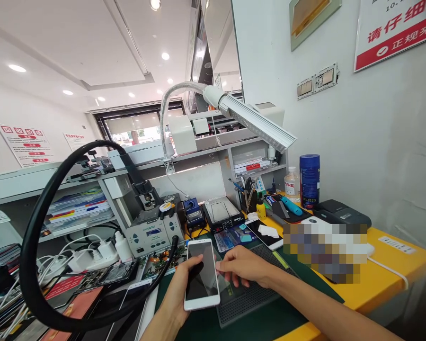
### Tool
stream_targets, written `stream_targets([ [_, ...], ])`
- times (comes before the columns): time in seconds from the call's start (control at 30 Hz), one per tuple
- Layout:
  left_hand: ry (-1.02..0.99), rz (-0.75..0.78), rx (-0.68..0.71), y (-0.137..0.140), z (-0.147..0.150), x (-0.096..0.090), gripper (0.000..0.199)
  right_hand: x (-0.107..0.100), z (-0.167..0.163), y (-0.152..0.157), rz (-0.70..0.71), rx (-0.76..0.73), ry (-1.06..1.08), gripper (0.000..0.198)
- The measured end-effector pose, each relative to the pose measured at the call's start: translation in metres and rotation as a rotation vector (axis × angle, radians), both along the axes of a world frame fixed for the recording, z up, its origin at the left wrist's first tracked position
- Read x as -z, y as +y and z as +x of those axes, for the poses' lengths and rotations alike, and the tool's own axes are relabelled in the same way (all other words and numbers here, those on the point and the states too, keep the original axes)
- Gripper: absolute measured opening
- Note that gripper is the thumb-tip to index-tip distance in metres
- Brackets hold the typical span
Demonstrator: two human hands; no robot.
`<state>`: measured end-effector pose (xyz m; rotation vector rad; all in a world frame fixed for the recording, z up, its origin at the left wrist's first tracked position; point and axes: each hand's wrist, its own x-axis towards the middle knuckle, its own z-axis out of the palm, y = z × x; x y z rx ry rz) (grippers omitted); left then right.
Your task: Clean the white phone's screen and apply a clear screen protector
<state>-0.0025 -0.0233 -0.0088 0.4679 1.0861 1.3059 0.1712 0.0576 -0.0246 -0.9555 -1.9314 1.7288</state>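
Observation:
A white smartphone (203,279) with a dark, glossy screen lies tilted in my left hand (175,291). The thumb rests over the phone's left edge. At the phone's right edge is my right hand (243,265), its thumb and index finger pinched together and the other fingers curled. A pale, see-through patch shows just below these fingertips; whether it is a film in the pinch I cannot tell. Beneath both hands are a dark green mat (191,327) and a black perforated pad (237,305).
A black flexible hose (24,246) loops at the left, before a grey rework station (154,232). Behind the hands lie another phone (257,229) and a heating plate (223,213). Phones and cables crowd the left. A lamp (252,116) hangs overhead; a blue can (309,182) stands right.

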Motion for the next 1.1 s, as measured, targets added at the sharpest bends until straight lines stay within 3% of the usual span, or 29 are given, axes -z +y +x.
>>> stream_targets([
  [0.23,-0.052,0.038,-0.021,-0.001,-0.005,-0.004,0.034,-0.005,0.003,-0.003,-0.205,-0.126,0.07,0.037],
  [0.43,-0.12,0.046,-0.068,-0.002,-0.005,-0.01,0.04,-0.003,0.007,0.004,-0.197,-0.078,0.141,0.026],
  [0.63,-0.133,0.069,-0.083,-0.008,-0.002,-0.021,0.041,-0.014,0.02,0.015,-0.18,-0.014,0.247,0.028],
  [0.8,-0.135,0.075,-0.058,-0.005,-0.004,-0.017,0.053,-0.021,0.028,0.02,-0.14,0.027,0.33,0.03],
  [0.87,-0.14,0.1,-0.057,-0.004,-0.006,-0.014,0.052,-0.022,0.03,0.023,-0.07,0.087,0.345,0.03],
  [1.0,-0.181,0.102,-0.094,-0.005,-0.007,-0.013,0.046,-0.021,0.036,0.034,0.278,0.355,0.243,0.038],
  [1.1,-0.175,0.076,-0.102,-0.006,-0.007,-0.015,0.043,-0.02,0.045,0.049,0.448,0.553,0.173,0.043],
])
